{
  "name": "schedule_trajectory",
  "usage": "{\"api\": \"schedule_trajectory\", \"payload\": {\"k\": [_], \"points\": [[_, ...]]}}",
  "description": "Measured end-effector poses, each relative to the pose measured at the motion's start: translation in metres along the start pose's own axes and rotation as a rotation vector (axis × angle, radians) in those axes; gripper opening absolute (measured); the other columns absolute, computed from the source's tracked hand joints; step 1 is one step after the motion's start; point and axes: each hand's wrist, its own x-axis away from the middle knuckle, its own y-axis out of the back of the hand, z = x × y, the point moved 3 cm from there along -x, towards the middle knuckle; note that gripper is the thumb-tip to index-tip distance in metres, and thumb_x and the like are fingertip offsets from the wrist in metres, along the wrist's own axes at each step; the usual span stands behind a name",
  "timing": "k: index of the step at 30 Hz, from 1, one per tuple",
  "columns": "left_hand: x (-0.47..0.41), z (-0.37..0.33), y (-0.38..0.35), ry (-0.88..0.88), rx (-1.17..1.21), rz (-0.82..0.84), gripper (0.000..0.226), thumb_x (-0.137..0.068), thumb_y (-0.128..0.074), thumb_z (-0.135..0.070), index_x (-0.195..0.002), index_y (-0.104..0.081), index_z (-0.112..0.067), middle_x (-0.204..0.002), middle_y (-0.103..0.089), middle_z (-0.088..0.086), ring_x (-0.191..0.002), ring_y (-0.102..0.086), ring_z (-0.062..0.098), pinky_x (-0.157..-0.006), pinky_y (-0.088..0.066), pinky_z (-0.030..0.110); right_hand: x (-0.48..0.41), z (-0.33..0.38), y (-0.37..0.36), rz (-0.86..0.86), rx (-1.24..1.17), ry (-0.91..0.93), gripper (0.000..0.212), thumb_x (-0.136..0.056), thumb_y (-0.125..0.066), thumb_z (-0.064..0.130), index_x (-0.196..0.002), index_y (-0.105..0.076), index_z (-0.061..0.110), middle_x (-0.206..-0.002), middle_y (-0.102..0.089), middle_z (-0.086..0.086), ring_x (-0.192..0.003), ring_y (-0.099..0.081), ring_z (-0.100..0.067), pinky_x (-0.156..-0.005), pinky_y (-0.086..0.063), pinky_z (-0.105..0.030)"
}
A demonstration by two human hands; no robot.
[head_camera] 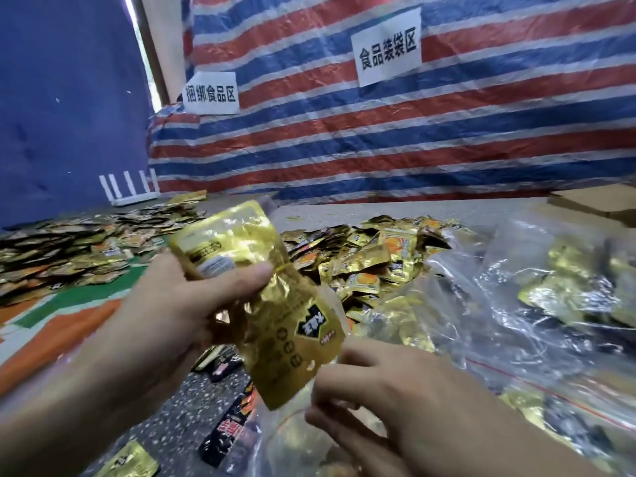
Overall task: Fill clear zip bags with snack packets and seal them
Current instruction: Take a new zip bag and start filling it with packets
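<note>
While the left hand (pixel 192 304) grips the gold snack packets (pixel 275 304) tilted, their lower end points down at the clear zip bag (pixel 289 438), whose rim the right hand (pixel 389 401) pinches just beneath

Left hand (pixel 186 301): we hold it raised, centre-left, thumb and fingers clamped round the gold packets (pixel 275 304).
Right hand (pixel 406 401): nearer us, lower right, fingers curled, pinching the mouth of the clear bag (pixel 289 442).
</note>
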Motion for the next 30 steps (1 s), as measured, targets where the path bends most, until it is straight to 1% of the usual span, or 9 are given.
{"api": "schedule_trajectory", "payload": {"k": [5, 9, 13, 16, 18, 20, 24, 26, 30], "points": [[0.012, 0.021, -0.03, -0.136, -0.114, 0.013, 0.021, -0.072, -0.079, -0.015, -0.093, -0.077, -0.015, -0.087, -0.078, 0.007, -0.077, -0.075, 0.018, -0.062, -0.055, 0.02, 0.008, 0.0, 0.027, -0.239, -0.076, 0.093, 0.032, -0.091, -0.03, 0.063, -0.106, -0.047, 0.04, -0.097, -0.049, 0.008, -0.083, -0.052, -0.013, -0.07, -0.052, -0.033], [0.009, 0.032, -0.032, -0.08, -0.247, 0.14, 0.036, -0.062, -0.092, -0.027, -0.094, -0.078, -0.02, -0.079, -0.076, 0.002, -0.069, -0.069, 0.011, -0.061, -0.052, 0.016, 0.009, -0.001, 0.03, -0.351, -0.091, 0.048, 0.015, -0.092, -0.044, 0.053, -0.103, -0.049, 0.044, -0.087, -0.045, 0.017, -0.069, -0.046, 0.002, -0.057, -0.04, -0.014], [0.007, 0.029, -0.019, -0.237, -0.662, 0.311, 0.036, -0.079, -0.056, -0.069, -0.103, -0.071, -0.046, -0.097, -0.073, -0.018, -0.095, -0.067, 0.0, -0.082, -0.05, 0.015, 0.011, -0.005, 0.029, -0.352, -0.147, 0.032, 0.011, -0.092, -0.041, 0.056, -0.104, -0.043, 0.056, -0.092, -0.049, 0.018, -0.074, -0.053, 0.0, -0.063, -0.049, -0.021], [0.007, 0.025, -0.004, -0.424, -0.95, 0.334, 0.072, -0.091, -0.016, -0.079, -0.085, -0.069, -0.031, -0.078, -0.066, -0.014, -0.081, -0.062, 0.004, -0.078, -0.043, 0.016, 0.012, -0.01, 0.033, -0.371, -0.15, 0.037, 0.033, -0.093, -0.04, 0.06, -0.103, -0.061, 0.036, -0.096, -0.058, 0.013, -0.079, -0.061, -0.008, -0.066, -0.055, -0.032], [0.005, 0.022, 0.008, -0.49, -0.814, 0.333, 0.072, -0.097, -0.024, -0.072, -0.068, -0.07, -0.024, -0.062, -0.064, -0.014, -0.061, -0.063, 0.003, -0.066, -0.043, 0.01, 0.013, -0.014, 0.039, -0.43, -0.12, 0.033, 0.035, -0.094, -0.045, 0.056, -0.091, -0.066, 0.029, -0.086, -0.058, 0.014, -0.072, -0.058, -0.005, -0.06, -0.053, -0.03], [-0.002, 0.022, 0.015, -0.442, -0.558, 0.299, 0.064, -0.094, -0.043, -0.069, -0.062, -0.071, -0.021, -0.053, -0.065, -0.003, -0.048, -0.063, 0.011, -0.056, -0.05, 0.023, 0.013, -0.016, 0.043, -0.436, -0.137, 0.045, 0.029, -0.093, -0.051, 0.05, -0.087, -0.068, 0.028, -0.082, -0.06, 0.014, -0.072, -0.057, -0.004, -0.059, -0.052, -0.027], [-0.028, 0.024, 0.017, -0.375, -0.289, 0.13, 0.049, -0.087, -0.058, -0.064, -0.083, -0.073, -0.017, -0.08, -0.071, 0.01, -0.075, -0.069, 0.025, -0.07, -0.055, 0.032, 0.011, -0.015, 0.043, -0.408, -0.13, 0.061, 0.026, -0.093, -0.052, 0.047, -0.083, -0.067, 0.028, -0.079, -0.062, 0.012, -0.07, -0.057, -0.004, -0.06, -0.052, -0.025], [-0.053, 0.036, 0.011, -0.317, -0.355, 0.064, 0.029, -0.089, -0.062, -0.053, -0.093, -0.073, -0.026, -0.097, -0.073, 0.001, -0.091, -0.068, 0.017, -0.078, -0.053, 0.032, 0.011, -0.015, 0.043, -0.386, -0.14, 0.06, 0.028, -0.094, -0.052, 0.046, -0.083, -0.068, 0.026, -0.078, -0.061, 0.011, -0.071, -0.057, -0.005, -0.061, -0.051, -0.025], [-0.119, 0.074, -0.021, -0.208, -0.603, 0.085, 0.008, -0.096, -0.064, -0.03, -0.102, -0.069, -0.029, -0.1, -0.07, -0.013, -0.091, -0.065, 0.001, -0.074, -0.047, 0.018, 0.011, -0.021, 0.042, -0.305, -0.189, 0.038, 0.022, -0.096, -0.06, 0.04, -0.084, -0.068, 0.024, -0.08, -0.062, 0.011, -0.076, -0.056, -0.005, -0.067, -0.047, -0.022]]}}
